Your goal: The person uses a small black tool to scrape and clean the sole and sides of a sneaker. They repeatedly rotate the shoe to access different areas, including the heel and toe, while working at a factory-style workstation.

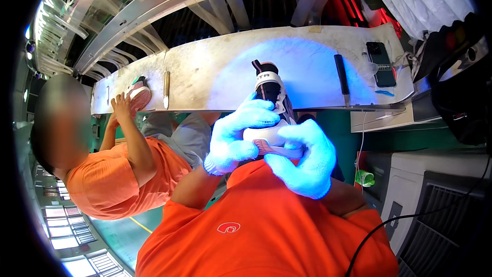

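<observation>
A black and white sneaker [270, 92] with a pinkish patch on its sole is held close to my chest, its toe toward me and its heel over the bench edge. My left hand [237, 134], in a white glove lit blue, grips the left side of the toe. My right hand [307, 156], gloved the same way, wraps the right side of the toe, with its thumb near the front of the sole. Blue light falls on both gloves and on the bench behind the shoe. Parts of the toe are covered by my fingers.
On the long worktable [195, 79] lie a dark-handled tool [341, 74], a phone [381, 64] and a wooden-handled knife [166, 90]. At left, a co-worker in orange [128, 174] handles another shoe [139, 95]. A grey machine [430, 195] and a black cable stand right.
</observation>
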A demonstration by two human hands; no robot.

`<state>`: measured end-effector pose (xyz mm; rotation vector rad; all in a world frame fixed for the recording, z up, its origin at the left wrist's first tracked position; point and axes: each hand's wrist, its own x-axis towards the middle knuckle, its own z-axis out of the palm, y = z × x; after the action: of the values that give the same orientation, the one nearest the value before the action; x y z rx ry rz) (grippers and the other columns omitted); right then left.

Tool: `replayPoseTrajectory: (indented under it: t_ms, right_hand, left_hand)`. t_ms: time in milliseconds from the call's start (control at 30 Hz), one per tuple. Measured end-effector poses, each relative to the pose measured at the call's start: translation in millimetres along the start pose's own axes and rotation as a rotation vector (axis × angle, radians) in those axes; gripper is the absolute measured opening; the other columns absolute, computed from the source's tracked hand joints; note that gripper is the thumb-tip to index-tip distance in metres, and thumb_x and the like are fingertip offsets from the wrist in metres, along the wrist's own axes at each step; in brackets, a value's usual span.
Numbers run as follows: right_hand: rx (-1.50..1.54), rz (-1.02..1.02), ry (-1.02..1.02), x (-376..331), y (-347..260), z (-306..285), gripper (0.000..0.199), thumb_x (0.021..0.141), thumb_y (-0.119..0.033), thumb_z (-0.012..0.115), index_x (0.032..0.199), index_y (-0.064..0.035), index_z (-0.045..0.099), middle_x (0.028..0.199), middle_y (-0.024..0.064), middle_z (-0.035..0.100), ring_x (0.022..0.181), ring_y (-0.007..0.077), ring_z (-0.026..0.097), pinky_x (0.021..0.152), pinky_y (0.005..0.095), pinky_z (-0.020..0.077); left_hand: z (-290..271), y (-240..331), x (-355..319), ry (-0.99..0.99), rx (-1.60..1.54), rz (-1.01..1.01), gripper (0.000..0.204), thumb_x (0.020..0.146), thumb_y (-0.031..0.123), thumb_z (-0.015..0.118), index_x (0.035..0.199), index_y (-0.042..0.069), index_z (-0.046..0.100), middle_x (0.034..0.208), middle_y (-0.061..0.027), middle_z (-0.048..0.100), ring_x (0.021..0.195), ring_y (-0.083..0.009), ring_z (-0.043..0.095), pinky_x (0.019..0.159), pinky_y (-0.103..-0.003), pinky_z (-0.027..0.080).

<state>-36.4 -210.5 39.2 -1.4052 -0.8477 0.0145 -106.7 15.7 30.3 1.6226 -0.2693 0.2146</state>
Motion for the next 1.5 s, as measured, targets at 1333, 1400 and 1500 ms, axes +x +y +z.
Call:
replayPoseTrajectory:
  t_ms: [1333, 1400, 1500]
  right_hand:
    - [-0.100, 0.087, -0.046, 38.3, 9.5, -9.0, 0.073, 0.075, -0.022, 0.103, 0.138, -0.0055, 0.068, 0.121, 0.0186, 0.076, 0.103, 0.0350, 0.078, 0.090, 0.0438, 0.0639]
    - [-0.090, 0.064, -0.065, 40.2, 14.2, -7.0, 0.077, 0.072, -0.024, 0.103, 0.138, -0.0083, 0.067, 0.115, 0.0166, 0.075, 0.098, 0.0370, 0.077, 0.086, 0.0456, 0.0639]
    - [-0.083, 0.054, -0.091, 41.7, 17.8, -2.7, 0.072, 0.073, -0.020, 0.102, 0.136, -0.0067, 0.069, 0.117, 0.0156, 0.076, 0.099, 0.0322, 0.078, 0.085, 0.0412, 0.0640]
  left_hand:
    - [1.2, 25.8, 27.4, 0.060, 0.135, -0.063, 0.060, 0.077, 0.026, 0.098, 0.125, -0.004, 0.077, 0.125, -0.0184, 0.077, 0.121, -0.0313, 0.070, 0.112, -0.048, 0.051]
    - [-1.4, 26.8, 25.5, 0.061, 0.108, -0.076, 0.060, 0.077, 0.025, 0.098, 0.125, -0.003, 0.077, 0.125, -0.0185, 0.077, 0.121, -0.0314, 0.070, 0.113, -0.049, 0.050]
    - [-9.9, 26.2, 20.1, 0.047, 0.074, -0.093, 0.060, 0.077, 0.025, 0.098, 0.125, -0.003, 0.076, 0.129, -0.0186, 0.076, 0.125, -0.0319, 0.069, 0.115, -0.049, 0.049]
